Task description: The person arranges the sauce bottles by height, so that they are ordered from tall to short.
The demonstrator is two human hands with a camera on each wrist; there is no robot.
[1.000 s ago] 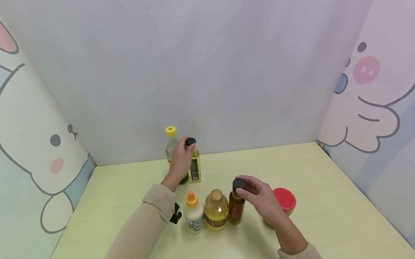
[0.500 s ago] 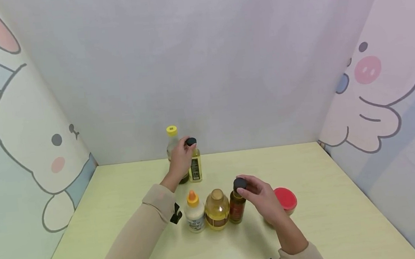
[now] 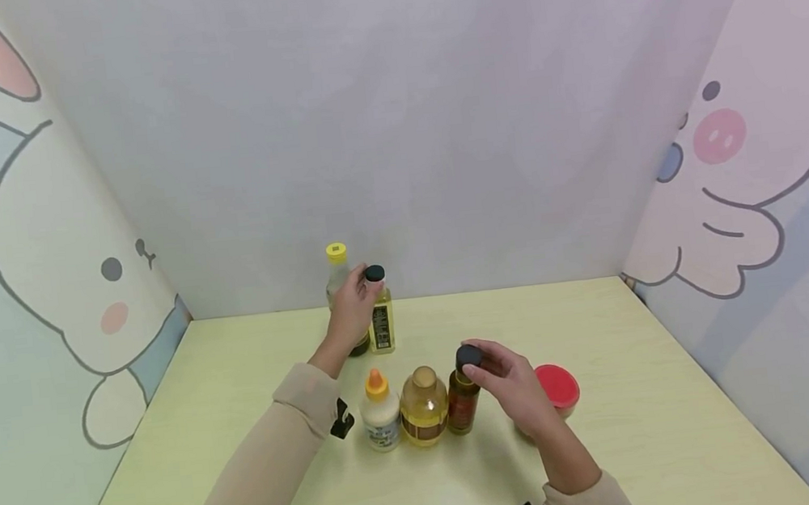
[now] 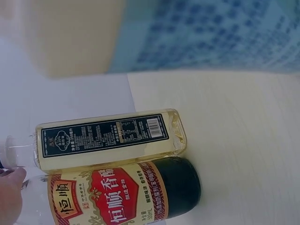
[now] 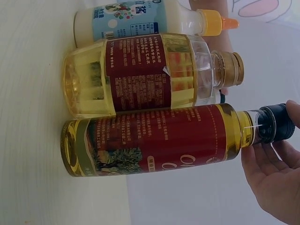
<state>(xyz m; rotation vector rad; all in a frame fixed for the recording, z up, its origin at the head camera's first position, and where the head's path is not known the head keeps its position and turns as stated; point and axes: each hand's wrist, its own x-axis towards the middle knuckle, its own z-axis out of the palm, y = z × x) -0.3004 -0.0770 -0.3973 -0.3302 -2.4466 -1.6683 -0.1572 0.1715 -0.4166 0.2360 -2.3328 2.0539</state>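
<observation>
At the back of the table, my left hand (image 3: 353, 306) grips the black-capped neck of a square bottle of pale yellow oil (image 4: 105, 140), which stands upright. Close beside it on the left is a vinegar bottle (image 4: 108, 194) with a yellow cap, partly hidden behind that hand. My right hand (image 3: 507, 377) holds the olive oil bottle (image 5: 150, 138) by its black cap, thumb on the near side. This bottle is upright, with a red label. It ends a close front row with a round golden-capped oil bottle (image 3: 425, 413) and a white squeeze bottle (image 3: 380, 417) with an orange tip.
A jar with a red lid (image 3: 557, 386) stands right of the row, partly behind my right hand. The pale wooden table (image 3: 237, 342) meets a grey back wall (image 3: 392, 123). Side panels with cartoon animals close off left and right.
</observation>
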